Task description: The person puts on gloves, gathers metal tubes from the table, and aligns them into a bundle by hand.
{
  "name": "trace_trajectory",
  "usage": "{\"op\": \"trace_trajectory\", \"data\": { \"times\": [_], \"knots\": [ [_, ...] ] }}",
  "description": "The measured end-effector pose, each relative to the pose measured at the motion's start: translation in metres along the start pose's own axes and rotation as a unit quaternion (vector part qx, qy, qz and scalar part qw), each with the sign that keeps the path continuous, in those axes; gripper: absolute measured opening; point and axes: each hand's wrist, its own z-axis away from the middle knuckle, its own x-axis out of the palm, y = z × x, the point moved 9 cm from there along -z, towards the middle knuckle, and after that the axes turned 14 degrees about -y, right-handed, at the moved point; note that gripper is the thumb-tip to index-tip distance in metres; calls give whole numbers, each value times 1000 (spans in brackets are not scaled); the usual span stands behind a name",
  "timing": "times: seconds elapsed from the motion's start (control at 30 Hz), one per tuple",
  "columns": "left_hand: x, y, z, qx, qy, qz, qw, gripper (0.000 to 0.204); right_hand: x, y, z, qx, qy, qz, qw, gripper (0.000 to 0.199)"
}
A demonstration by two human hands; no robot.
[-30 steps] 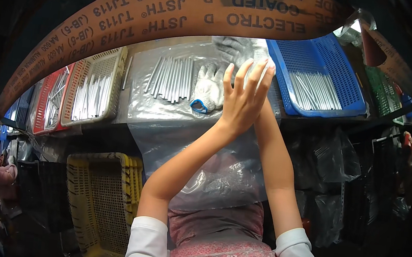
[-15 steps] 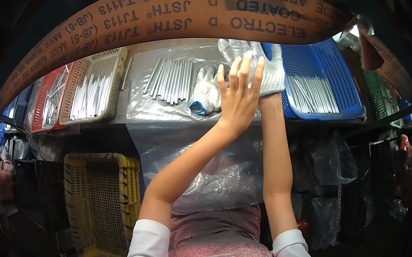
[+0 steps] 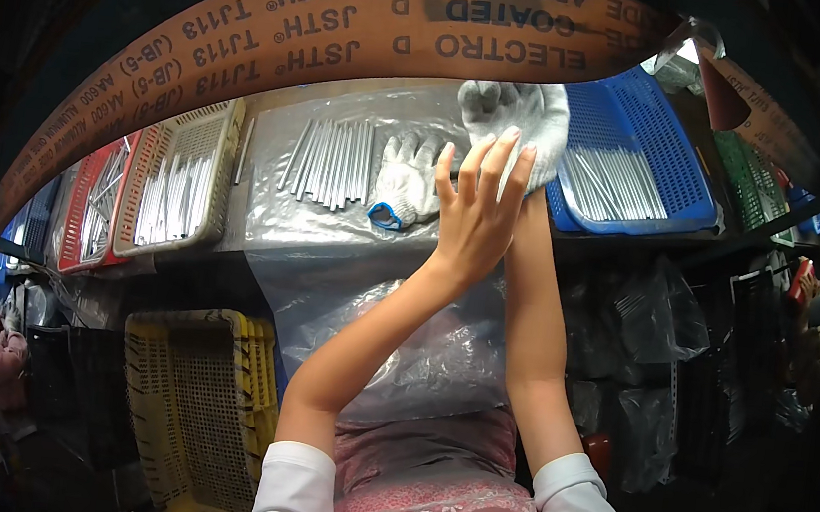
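Note:
My right hand (image 3: 516,117) wears a white knitted work glove, its fingers curled inward above the bench; nothing shows in them. My bare left hand (image 3: 481,209) lies across the glove's cuff and my right wrist, fingers spread and slightly bent, palm hidden. Left of my hands, a second white glove (image 3: 408,178) with a blue-edged cuff rests flat on a clear plastic sheet (image 3: 271,196). Beyond that glove, a row of thin silver metal rods (image 3: 335,163) lies on the same sheet.
A blue basket (image 3: 680,155) of rods stands right; a cream basket (image 3: 212,185) and a red basket (image 3: 87,192) of rods stand left. Yellow crates (image 3: 262,380) sit below the bench. A brown abrasive belt (image 3: 374,27) arches across the top. Plastic bags (image 3: 664,313) hang at right.
The gloved fingers of my right hand have gone from spread to curled. My left hand has slid slightly down toward the cuff, its fingers bending more and spreading apart.

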Motion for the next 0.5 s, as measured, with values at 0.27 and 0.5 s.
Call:
{"op": "trace_trajectory", "data": {
  "times": [0.27,0.5],
  "knots": [
    [-18,3,-1,55,-56,30,996,36,43,-3,0,-38,-111,528,841,45],
    [-2,-24,-3,79,-168,5,983,32,63,-23,3,59,-202,596,775,35]
  ]
}}
